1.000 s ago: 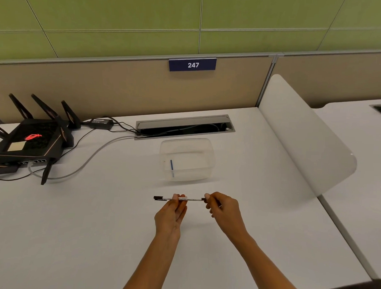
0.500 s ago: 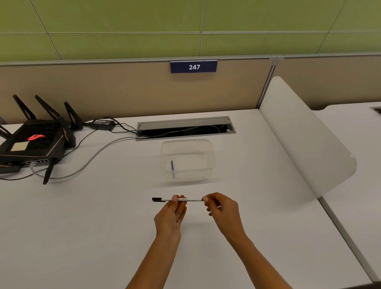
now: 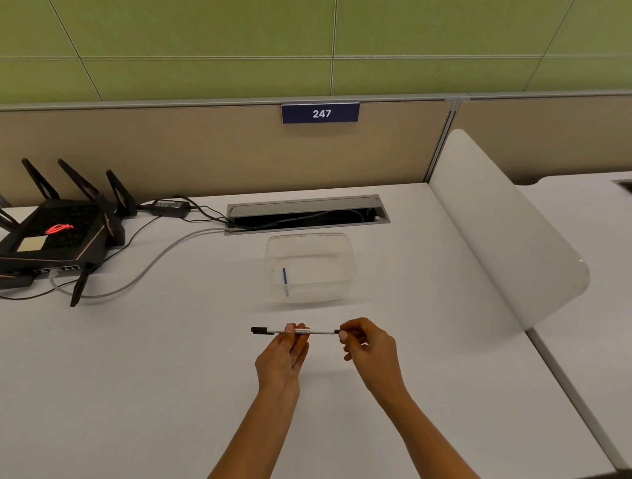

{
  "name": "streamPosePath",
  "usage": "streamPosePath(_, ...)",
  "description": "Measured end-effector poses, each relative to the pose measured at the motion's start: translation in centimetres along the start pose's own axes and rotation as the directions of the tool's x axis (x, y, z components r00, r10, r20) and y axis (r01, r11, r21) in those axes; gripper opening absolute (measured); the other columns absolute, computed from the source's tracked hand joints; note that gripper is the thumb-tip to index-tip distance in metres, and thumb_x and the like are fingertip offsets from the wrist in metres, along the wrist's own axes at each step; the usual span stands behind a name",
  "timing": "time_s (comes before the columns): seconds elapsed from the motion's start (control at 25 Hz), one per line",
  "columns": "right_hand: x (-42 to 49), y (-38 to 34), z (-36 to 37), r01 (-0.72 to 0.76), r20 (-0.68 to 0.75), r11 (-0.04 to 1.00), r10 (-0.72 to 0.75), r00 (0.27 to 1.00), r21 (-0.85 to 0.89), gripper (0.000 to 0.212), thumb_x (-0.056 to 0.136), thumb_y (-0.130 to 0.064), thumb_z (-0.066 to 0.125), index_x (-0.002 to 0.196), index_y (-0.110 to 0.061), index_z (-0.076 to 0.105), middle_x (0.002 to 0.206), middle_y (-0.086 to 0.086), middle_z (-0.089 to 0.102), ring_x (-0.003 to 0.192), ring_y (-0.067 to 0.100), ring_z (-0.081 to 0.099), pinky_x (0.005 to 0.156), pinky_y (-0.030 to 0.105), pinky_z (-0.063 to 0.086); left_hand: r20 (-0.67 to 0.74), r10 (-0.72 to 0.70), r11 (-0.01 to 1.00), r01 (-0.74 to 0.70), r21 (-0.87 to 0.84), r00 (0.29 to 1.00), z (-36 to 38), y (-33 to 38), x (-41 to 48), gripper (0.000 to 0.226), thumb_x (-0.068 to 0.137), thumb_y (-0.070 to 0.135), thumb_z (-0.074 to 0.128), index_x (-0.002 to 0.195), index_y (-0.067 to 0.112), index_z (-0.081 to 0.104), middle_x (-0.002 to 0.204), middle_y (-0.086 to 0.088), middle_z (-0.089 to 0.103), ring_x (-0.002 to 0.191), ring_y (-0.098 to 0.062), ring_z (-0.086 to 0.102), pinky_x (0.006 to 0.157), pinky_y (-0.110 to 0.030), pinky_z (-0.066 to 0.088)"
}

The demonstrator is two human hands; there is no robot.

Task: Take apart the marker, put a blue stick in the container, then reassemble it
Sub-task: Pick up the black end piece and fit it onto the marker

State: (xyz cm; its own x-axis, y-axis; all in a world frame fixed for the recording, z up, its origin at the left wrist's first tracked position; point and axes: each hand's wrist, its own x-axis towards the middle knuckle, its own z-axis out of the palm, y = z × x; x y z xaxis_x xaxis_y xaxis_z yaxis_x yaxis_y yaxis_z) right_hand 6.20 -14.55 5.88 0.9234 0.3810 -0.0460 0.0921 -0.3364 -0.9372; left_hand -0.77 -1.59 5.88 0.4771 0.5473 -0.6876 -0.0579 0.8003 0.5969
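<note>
A thin white marker [image 3: 321, 332] with a black cap at its left end lies level above the white desk, held by both hands. My left hand [image 3: 284, 357] pinches its middle from below. My right hand [image 3: 369, 350] grips the black right end between thumb and fingertips. Behind them stands a clear plastic container [image 3: 342, 262], and a short blue stick [image 3: 285, 276] lies inside it near the left wall.
A black router [image 3: 50, 238] with antennas and cables sits at the far left. An open cable tray [image 3: 306, 211] runs along the back of the desk [image 3: 156, 377]. A white curved divider panel [image 3: 500, 225] rises on the right, with another desk beyond.
Both hands hold the marker in nearly the same place. My right fingers have shifted slightly on the marker's right end.
</note>
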Motion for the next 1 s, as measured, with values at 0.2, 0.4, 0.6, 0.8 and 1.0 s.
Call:
streamPosePath(0.2, 0.1, -0.14, 0.07, -0.039, 0.002, 0.997, 0.039, 0.999, -0.071, 0.021, 0.095, -0.036, 0.054, 0.078, -0.029, 0.064, 0.066, -0.005, 0.066, 0.06, 0.011, 0.063, 0.059, 0.027, 0.057, 0.014, 0.001, 1.0, -0.001, 0.01, 1.0, -0.01, -0.18, -0.23, 0.014, 0.089, 0.016, 0.063, 0.093, 0.004, 0.068, 0.097, -0.014, 0.072, 0.092, -0.024, 0.069, 0.092, -0.038, 0.051)
streamPosePath(0.4, -0.18, 0.01, 0.06, 0.001, -0.02, 1.0, -0.001, 1.0, -0.011, 0.01, 0.092, -0.023, 0.061, 0.086, -0.027, 0.068, 0.075, -0.01, 0.069, 0.073, 0.004, 0.065, 0.066, 0.03, 0.059, 0.003, 0.008, 1.0, -0.008, 0.004, 1.0, 0.26, -0.13, -0.31, 0.013, 0.088, 0.015, 0.064, 0.092, 0.004, 0.068, 0.095, -0.013, 0.073, 0.091, -0.023, 0.069, 0.091, -0.038, 0.051)
streamPosePath(0.6, 0.17, -0.22, 0.01, -0.064, -0.034, 0.997, 0.062, 0.997, -0.054, 0.024, 0.095, -0.037, 0.054, 0.078, -0.026, 0.066, 0.068, -0.008, 0.068, 0.065, 0.011, 0.065, 0.067, 0.034, 0.059, 0.009, 0.014, 1.0, -0.014, 0.012, 1.0, 0.48, -0.27, -0.53, 0.012, 0.088, 0.015, 0.064, 0.092, 0.004, 0.068, 0.094, -0.012, 0.073, 0.091, -0.022, 0.07, 0.089, -0.037, 0.052)
streamPosePath(0.8, 0.03, -0.34, -0.28, -0.016, -0.017, 1.0, 0.015, 1.0, -0.008, 0.015, 0.09, -0.022, 0.062, 0.081, -0.033, 0.066, 0.074, -0.01, 0.069, 0.071, 0.011, 0.066, 0.063, 0.027, 0.059, -0.005, 0.017, 1.0, -0.017, -0.001, 1.0, 0.65, -0.06, -0.5, 0.011, 0.088, 0.015, 0.064, 0.09, 0.005, 0.068, 0.093, -0.012, 0.073, 0.09, -0.022, 0.07, 0.089, -0.037, 0.052)
streamPosePath(1.0, 0.1, -0.52, -0.31, -0.069, -0.033, 0.998, 0.069, 0.997, 0.01, 0.018, 0.093, -0.031, 0.059, 0.077, -0.027, 0.067, 0.066, -0.005, 0.067, 0.059, 0.01, 0.064, 0.054, 0.018, 0.055, 0.001, 0.015, 1.0, -0.015, -0.001, 1.0, 0.72, -0.23, -0.65, 0.015, 0.088, 0.015, 0.064, 0.095, 0.003, 0.068, 0.094, -0.012, 0.073, 0.09, -0.022, 0.07, 0.089, -0.037, 0.052)
